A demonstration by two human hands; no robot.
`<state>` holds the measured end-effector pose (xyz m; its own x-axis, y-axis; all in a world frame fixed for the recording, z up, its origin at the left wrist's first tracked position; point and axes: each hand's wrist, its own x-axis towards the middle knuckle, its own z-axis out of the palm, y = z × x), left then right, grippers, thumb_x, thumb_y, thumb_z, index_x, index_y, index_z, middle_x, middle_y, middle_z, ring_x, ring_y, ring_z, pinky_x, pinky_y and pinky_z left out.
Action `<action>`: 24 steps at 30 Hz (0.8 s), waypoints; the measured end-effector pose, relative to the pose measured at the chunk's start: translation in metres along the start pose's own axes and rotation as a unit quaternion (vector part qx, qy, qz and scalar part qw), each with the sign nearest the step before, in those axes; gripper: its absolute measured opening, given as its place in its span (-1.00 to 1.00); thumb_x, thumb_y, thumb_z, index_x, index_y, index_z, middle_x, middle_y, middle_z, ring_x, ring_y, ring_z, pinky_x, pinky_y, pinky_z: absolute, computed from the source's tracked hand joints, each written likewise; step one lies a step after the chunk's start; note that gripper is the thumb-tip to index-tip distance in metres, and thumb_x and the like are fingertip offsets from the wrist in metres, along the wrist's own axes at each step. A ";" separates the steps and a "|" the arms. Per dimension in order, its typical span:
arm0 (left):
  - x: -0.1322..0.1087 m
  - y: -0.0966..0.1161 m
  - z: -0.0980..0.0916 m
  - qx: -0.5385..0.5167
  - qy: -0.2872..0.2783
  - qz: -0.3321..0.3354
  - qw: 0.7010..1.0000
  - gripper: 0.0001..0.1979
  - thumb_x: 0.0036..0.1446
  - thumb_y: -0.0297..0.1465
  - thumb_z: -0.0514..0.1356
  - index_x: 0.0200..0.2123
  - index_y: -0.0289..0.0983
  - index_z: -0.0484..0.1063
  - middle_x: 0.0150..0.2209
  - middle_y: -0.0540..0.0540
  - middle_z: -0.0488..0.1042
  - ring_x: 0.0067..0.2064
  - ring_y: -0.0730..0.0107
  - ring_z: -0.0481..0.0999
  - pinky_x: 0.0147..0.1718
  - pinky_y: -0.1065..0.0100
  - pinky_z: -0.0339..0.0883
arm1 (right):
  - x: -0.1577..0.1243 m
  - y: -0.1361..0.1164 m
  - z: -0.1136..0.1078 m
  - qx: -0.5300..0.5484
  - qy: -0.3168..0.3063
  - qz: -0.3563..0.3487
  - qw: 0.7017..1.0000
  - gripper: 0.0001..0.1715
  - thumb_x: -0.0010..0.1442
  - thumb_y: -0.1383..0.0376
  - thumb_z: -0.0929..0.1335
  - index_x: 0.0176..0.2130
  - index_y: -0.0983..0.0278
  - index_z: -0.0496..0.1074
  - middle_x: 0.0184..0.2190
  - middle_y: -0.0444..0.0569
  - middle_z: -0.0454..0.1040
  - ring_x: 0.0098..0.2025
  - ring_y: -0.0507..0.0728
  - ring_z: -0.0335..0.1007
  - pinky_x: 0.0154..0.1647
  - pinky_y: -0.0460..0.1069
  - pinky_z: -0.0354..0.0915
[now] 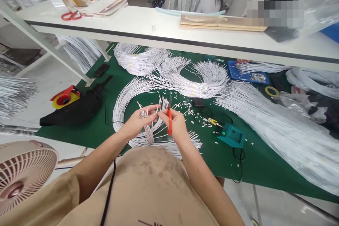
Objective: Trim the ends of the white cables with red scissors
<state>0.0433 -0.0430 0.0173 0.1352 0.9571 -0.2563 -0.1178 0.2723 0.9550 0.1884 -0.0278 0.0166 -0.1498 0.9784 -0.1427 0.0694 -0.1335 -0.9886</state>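
Left hand snug around thin white wires, right hand around slender orange-handled tool.

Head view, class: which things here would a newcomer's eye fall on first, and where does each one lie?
Most striking are the thick bundles of white wires spread across the green table. Near the centre, the right hand holds an orange-handled tool beside the left hand, which grips some wire ends. A pinkish fan fills the lower left corner.

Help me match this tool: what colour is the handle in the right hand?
The handle is orange-red; best view: head.
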 end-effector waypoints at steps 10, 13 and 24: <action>0.000 0.003 -0.008 0.006 -0.008 -0.024 1.000 -0.69 -0.14 -0.29 0.30 -0.29 -0.31 0.46 -0.49 -0.06 0.40 -0.44 0.45 0.36 -0.52 0.44 0.14 | 0.005 0.003 -0.020 -0.276 -0.036 -0.046 0.959 -0.81 -0.04 0.16 0.36 -0.47 0.24 0.45 -0.42 -0.06 0.45 -0.41 0.06 0.29 -0.43 -0.09 0.13; -0.001 0.006 -0.006 0.033 0.000 -0.010 0.999 -0.68 -0.11 -0.25 0.27 -0.29 -0.32 0.45 -0.48 -0.08 0.42 -0.44 0.43 0.37 -0.51 0.41 0.15 | 0.005 0.002 -0.021 -0.328 -0.065 -0.047 0.941 -0.77 -0.01 0.14 0.35 -0.52 0.25 0.41 -0.48 -0.07 0.43 -0.44 0.05 0.28 -0.46 -0.10 0.09; -0.001 0.003 -0.006 0.090 0.025 0.018 0.995 -0.72 -0.05 -0.23 0.22 -0.29 -0.30 0.43 -0.50 -0.05 0.44 -0.44 0.43 0.40 -0.48 0.42 0.20 | -0.003 0.000 -0.018 -0.459 -0.070 -0.081 0.882 -0.70 0.06 0.12 0.28 -0.57 0.24 0.34 -0.58 -0.10 0.36 -0.55 0.02 0.18 -0.57 -0.08 -0.08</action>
<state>0.0369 -0.0424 0.0192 0.0835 0.9709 -0.2245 0.0568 0.2203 0.9738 0.2070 -0.0276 0.0181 -0.3470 0.9352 -0.0709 0.7957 0.2536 -0.5501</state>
